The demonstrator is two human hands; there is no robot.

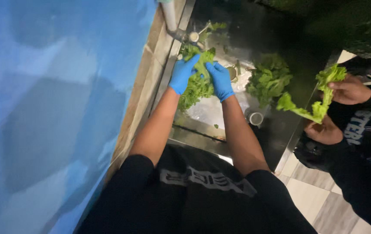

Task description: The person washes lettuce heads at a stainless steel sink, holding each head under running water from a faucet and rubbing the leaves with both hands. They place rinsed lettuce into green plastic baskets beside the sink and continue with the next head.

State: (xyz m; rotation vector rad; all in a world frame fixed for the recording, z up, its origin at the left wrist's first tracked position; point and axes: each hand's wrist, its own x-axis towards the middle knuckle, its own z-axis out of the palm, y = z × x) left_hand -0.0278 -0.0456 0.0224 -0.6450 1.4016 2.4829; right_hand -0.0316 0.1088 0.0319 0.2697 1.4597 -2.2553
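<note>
left hand [183, 73] | right hand [220, 80] | fingers curled, both gripping lettuce bunch [196, 84] | over sink [211, 112]

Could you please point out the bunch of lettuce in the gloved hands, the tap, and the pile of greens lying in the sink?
Bunch of lettuce [197, 86], head view, on its leafy middle.
Tap [193, 37], head view, on its metal spout.
Pile of greens [268, 80], head view, on its centre.
</note>
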